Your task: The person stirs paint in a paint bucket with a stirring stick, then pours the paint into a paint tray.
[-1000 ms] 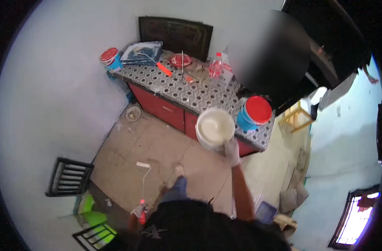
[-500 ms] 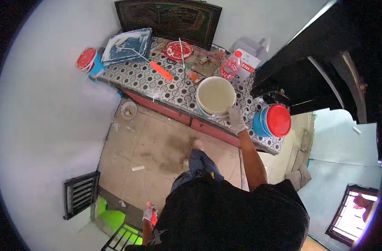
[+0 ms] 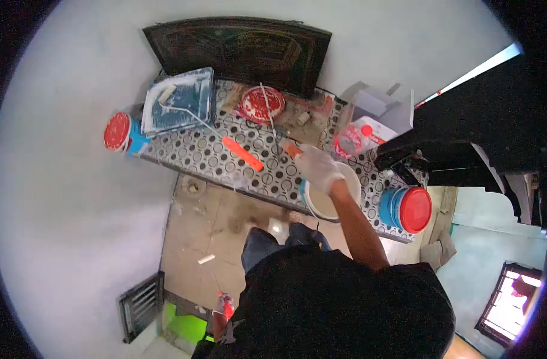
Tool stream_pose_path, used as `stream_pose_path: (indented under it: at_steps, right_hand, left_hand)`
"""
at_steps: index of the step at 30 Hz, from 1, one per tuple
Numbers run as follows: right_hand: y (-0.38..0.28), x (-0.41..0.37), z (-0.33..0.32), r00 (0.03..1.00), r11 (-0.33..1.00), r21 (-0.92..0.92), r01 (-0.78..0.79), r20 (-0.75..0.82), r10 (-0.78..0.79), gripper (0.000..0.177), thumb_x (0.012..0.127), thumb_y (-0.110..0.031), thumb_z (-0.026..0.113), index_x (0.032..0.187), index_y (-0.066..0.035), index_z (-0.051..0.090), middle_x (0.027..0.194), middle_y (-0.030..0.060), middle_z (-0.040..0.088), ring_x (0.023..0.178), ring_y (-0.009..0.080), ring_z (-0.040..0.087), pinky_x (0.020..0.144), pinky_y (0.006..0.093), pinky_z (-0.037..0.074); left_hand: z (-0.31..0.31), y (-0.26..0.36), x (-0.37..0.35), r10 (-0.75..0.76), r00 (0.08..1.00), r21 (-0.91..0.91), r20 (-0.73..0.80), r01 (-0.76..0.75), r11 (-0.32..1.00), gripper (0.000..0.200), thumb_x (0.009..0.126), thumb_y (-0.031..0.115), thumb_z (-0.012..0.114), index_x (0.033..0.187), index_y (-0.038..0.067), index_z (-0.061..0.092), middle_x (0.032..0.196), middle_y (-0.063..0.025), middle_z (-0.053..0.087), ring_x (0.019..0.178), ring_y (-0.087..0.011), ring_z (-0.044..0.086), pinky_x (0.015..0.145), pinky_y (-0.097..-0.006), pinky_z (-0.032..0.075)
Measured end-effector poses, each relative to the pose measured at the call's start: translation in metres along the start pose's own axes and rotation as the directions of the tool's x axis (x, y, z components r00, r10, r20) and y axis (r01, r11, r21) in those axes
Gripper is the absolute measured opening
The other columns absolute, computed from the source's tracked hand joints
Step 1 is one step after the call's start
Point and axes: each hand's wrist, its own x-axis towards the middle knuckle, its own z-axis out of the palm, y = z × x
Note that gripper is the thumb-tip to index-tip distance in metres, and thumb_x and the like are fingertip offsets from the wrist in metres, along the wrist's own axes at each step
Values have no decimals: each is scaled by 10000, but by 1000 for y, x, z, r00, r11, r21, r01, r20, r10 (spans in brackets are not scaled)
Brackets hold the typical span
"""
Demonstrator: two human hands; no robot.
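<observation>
My right hand (image 3: pixel 320 169), in a whitish glove and blurred, reaches over the open white bucket (image 3: pixel 352 179) on the patterned counter. Its fingertips are at or beside a small orange item (image 3: pixel 291 149); contact is unclear. Low on the left, my gloved left hand (image 3: pixel 222 306) grips the red handle of a paint roller (image 3: pixel 206 259), its pale head above the floor. Another roller with an orange handle (image 3: pixel 242 154) lies with its head in the blue paint tray (image 3: pixel 192 107). A thin stick (image 3: pixel 267 113) rests across the red lid (image 3: pixel 262 104).
The patterned counter (image 3: pixel 183 146) holds a paint pail (image 3: pixel 119 133) at its left end, a red-lidded blue pail (image 3: pixel 410 209) at its right, a clear bottle (image 3: pixel 349 141) and an open box (image 3: pixel 384 113). A dark framed panel (image 3: pixel 237 54) leans on the wall.
My right hand has left the bucket's front rim and moved across it towards the orange item. The view has shifted, so the counter appears lower. My left hand still holds the roller.
</observation>
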Motion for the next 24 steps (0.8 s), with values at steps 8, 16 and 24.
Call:
stream_pose_path:
  at_steps: [8,16,24]
  right_hand:
    - [39,153,174,856,856,-305,-418,184,483,286,875,-229,527,1005,-59,718,1091,157,684,1008,338,661,765,470,543]
    - [10,149,169,773,752,-187,-632,-224,594,236,887,-246,529,939,-108,713,931,179,693,884,351,676,731,482,534]
    - [-102,-120,-44,532,558,169,-812,-180,828,342,886,-365,557,1094,-137,703,827,179,684,758,325,673,689,416,511]
  left_hand:
    - [-25,120,21,-121,991,-30,59,123,992,260,820,306,640,664,213,454,578,28,466,502,-155,470,477,-314,361]
    - [-61,211,47,-238,970,91,52,233,968,277,835,330,626,648,228,448,557,41,449,490,-159,474,424,-343,345]
    - [-104,271,49,-425,892,399,155,337,853,251,870,333,594,707,169,497,598,-1,498,512,-189,495,474,-344,415]
